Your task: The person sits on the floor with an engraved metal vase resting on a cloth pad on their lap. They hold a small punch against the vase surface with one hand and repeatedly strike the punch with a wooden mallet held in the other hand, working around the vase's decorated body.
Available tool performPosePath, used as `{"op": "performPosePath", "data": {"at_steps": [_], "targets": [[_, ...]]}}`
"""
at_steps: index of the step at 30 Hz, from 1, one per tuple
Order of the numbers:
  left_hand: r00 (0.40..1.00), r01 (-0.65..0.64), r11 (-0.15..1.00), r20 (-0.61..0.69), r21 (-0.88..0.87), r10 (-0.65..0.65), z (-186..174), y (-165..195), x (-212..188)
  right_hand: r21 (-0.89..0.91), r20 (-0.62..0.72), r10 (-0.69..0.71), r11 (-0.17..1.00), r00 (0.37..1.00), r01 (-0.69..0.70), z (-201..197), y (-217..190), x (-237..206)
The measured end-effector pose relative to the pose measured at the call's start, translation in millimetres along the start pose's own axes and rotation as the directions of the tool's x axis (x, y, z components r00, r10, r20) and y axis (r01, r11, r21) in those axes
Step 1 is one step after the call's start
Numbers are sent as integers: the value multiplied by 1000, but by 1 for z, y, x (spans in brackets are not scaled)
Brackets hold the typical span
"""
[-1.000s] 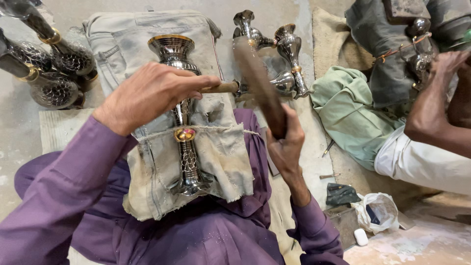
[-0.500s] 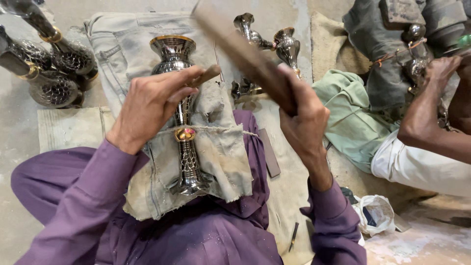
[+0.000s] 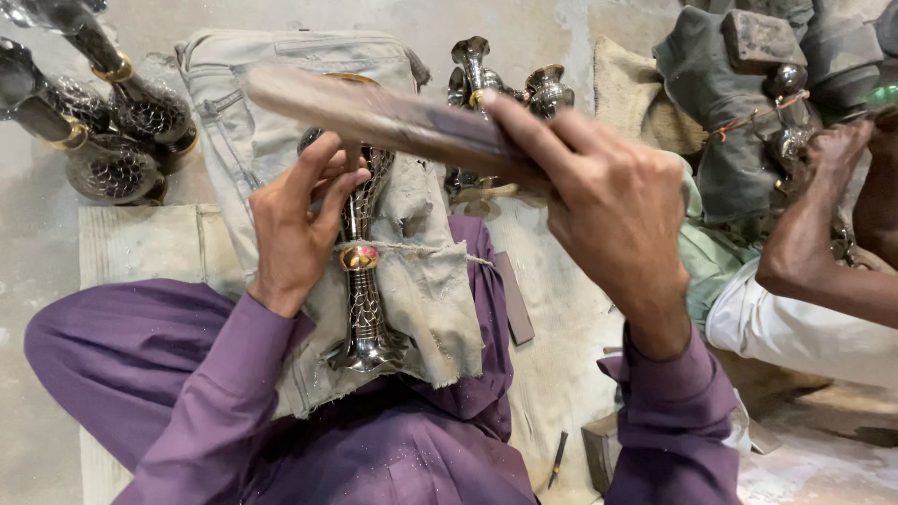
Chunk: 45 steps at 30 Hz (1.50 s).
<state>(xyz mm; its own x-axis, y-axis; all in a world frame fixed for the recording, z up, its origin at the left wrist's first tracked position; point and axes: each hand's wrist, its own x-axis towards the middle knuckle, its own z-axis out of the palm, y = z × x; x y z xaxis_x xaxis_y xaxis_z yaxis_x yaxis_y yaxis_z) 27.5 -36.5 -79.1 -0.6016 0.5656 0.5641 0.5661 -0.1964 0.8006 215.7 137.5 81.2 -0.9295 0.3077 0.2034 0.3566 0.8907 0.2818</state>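
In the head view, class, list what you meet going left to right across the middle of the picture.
Dark metal vases on the floor → left hand → engraved metal vase on the cloth → right hand holding a wooden stick → another person's arm.

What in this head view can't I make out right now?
- Wooden stick: motion-blurred, its surface unreadable.
- Metal vase: its top is hidden behind the stick and the left hand.
- Small tool in the left hand: covered by the fingers.
- Co-worker's piece: wrapped in cloth, partly cut off.

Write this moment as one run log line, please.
left hand: grips engraved metal vase on cloth | right hand: holds wooden stick above vase
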Motion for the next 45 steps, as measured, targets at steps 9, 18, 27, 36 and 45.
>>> {"op": "performPosePath", "data": {"at_steps": [9, 18, 27, 36, 45], "targets": [[990, 42, 996, -131, -82, -52, 10, -6, -12, 123, -263, -118, 980, 958, 154, -8, -7, 13], [991, -21, 1000, -132, -10, 19, 11, -13, -10, 163, -134, -48, 984, 990, 70, 8, 4, 9], [986, -54, 998, -158, 15, 55, 14, -12, -11, 141, -234, -65, 985, 970, 100, 31, 16, 8], [989, -69, 994, -126, 81, 79, 10, -10, -10, 80, -411, -126, 981, 903, 174, 8, 10, 16], [995, -73, 993, -63, 93, 79, 6, -6, -2, 384, -345, -32, 907, 938, 172, 16, 2, 19]]}}
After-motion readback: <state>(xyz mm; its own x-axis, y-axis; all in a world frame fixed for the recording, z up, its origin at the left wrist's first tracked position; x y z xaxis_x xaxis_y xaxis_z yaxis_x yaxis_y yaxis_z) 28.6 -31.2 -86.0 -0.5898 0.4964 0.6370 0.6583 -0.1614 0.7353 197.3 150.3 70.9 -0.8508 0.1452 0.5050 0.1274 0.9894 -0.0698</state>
